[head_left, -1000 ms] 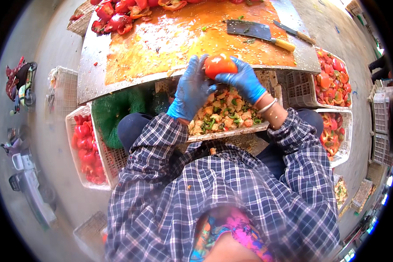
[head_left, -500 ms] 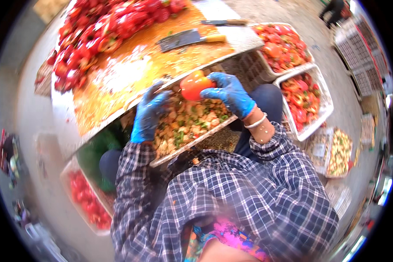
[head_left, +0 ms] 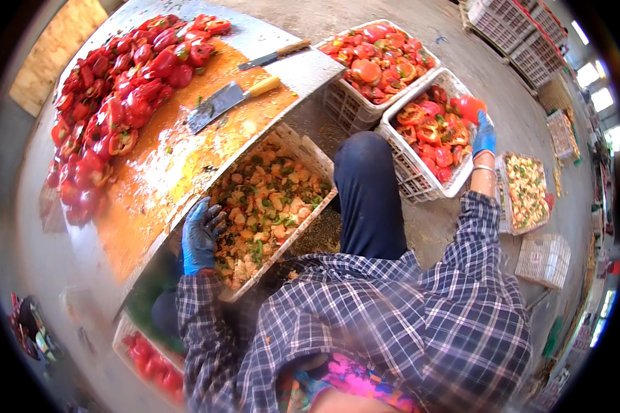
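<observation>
My right hand (head_left: 484, 136), in a blue glove, is stretched far to the right and grips a red bell pepper (head_left: 470, 108). It holds the pepper at the outer rim of a white plastic crate (head_left: 390, 124) with cut red peppers inside. My left hand (head_left: 199, 238), gloved in blue too, is at the left end of a crate of pepper cores (head_left: 260, 199) in front of me. Its fingers are loosely bent and apart, with nothing in them. Beyond it, many red peppers (head_left: 127, 103) lie heaped on the orange-stained tabletop (head_left: 138, 227).
A cleaver (head_left: 217, 107) and a smaller knife (head_left: 274, 54) lie on the table. Another crate of peppers (head_left: 351, 110) adjoins the right one. A crate of cores (head_left: 527, 189) stands further right. Red peppers fill a container (head_left: 127, 337) at lower left. My knee (head_left: 370, 186) rises between the crates.
My right hand has carried the pepper from above the cores out to the right-hand crate. My left hand has moved down and left, and my view has turned rightward.
</observation>
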Action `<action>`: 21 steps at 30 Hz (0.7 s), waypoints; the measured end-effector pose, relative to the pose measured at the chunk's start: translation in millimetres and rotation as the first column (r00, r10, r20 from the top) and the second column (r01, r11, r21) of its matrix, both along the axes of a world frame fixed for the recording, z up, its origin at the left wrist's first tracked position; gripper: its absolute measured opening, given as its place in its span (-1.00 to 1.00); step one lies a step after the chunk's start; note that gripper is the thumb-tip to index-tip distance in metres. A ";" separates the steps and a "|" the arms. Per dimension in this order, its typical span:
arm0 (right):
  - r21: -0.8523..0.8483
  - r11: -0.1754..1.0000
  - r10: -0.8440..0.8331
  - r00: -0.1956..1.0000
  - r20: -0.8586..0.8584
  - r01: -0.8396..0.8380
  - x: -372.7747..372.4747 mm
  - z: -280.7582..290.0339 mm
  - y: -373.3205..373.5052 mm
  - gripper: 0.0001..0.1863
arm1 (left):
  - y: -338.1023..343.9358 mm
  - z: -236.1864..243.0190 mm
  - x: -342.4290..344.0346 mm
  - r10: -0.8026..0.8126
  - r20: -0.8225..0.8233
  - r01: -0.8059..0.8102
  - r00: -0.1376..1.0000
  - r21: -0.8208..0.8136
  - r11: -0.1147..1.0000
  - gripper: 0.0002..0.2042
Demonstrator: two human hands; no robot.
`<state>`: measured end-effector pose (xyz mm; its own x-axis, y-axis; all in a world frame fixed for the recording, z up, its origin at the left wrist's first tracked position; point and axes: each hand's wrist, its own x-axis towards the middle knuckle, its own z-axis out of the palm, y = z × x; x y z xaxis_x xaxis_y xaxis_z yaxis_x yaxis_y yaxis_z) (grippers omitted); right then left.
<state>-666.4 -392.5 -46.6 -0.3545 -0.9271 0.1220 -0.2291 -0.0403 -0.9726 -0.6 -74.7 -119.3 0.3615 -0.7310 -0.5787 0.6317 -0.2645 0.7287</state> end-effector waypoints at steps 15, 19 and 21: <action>0.085 0.241 0.604 0.081 -0.793 -0.967 544.1 83.8 -43.4 -0.52 | 28.2 122.7 -7.5 0.084 0.184 -0.049 0.979 -0.185 0.981 -0.65; 0.109 0.397 0.647 0.194 -0.737 -0.911 681.9 80.8 -65.5 -0.42 | 43.1 157.8 -15.8 0.158 0.167 -0.138 0.973 -0.123 0.983 -0.68; 0.090 0.507 0.596 0.274 -0.755 -0.857 720.5 68.3 -89.3 -0.26 | 39.0 142.2 -8.3 0.123 0.107 -0.108 0.987 -0.136 0.985 -0.67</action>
